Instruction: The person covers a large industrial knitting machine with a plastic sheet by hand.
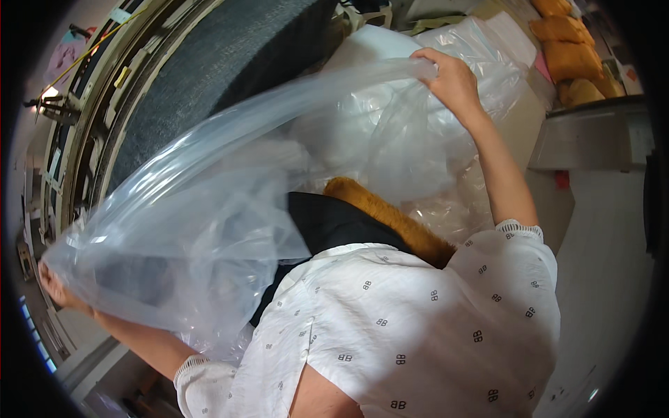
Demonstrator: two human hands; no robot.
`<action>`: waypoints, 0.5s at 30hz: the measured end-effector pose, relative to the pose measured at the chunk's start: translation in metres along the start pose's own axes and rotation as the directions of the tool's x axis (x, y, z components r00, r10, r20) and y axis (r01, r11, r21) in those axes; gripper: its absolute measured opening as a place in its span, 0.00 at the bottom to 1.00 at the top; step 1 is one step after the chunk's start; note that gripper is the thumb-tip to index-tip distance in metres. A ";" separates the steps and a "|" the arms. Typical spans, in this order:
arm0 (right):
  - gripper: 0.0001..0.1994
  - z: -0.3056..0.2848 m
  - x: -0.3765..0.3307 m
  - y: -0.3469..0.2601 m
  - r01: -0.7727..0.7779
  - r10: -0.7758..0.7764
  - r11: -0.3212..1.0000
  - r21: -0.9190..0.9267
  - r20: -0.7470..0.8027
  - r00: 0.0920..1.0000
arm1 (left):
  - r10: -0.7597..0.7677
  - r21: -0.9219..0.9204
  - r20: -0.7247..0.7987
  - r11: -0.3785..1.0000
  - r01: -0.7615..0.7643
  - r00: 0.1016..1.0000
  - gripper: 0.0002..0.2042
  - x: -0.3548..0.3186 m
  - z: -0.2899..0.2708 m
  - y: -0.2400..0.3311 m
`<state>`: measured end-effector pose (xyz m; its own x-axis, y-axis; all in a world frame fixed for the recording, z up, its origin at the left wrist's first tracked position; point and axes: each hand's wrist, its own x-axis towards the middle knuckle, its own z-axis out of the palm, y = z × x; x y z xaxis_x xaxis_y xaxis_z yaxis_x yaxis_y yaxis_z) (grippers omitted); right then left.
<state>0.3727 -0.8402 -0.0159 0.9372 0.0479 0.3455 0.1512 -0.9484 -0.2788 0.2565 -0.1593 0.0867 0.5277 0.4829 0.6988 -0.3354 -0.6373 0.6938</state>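
A large clear plastic sheet [188, 160] is stretched between my two hands, its upper part gathered into a long bowed fold. At the upper right, my right hand [449, 80] is closed on one end of that fold. My left hand [59, 285] grips the other end at the far left, partly hidden behind the film. Loose film hangs down from the fold over my lap and left forearm. Behind my right hand lies a heap of clear plastic bags [481, 49]. I cannot tell whether the sheet is a single layer or a bag.
A dark grey machine bed [230, 63] with metal rails [104, 139] runs along the left. Brown fur-like material [390, 212] lies beside my lap. Orange-brown bundles [568, 45] are stacked at the upper right, above a grey box-like surface [592, 139].
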 end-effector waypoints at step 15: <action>0.14 0.014 -0.283 0.229 -0.697 0.731 0.521 -0.493 -0.164 0.662 | 0.323 0.699 -0.190 0.707 -0.103 0.927 0.11 0.042 -0.284 -0.076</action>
<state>0.1463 -1.0660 -0.1902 0.6797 -0.7130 0.1722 -0.7294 -0.6819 0.0554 0.0823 0.0802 0.1132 0.2331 0.3562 0.9048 0.2540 -0.9205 0.2970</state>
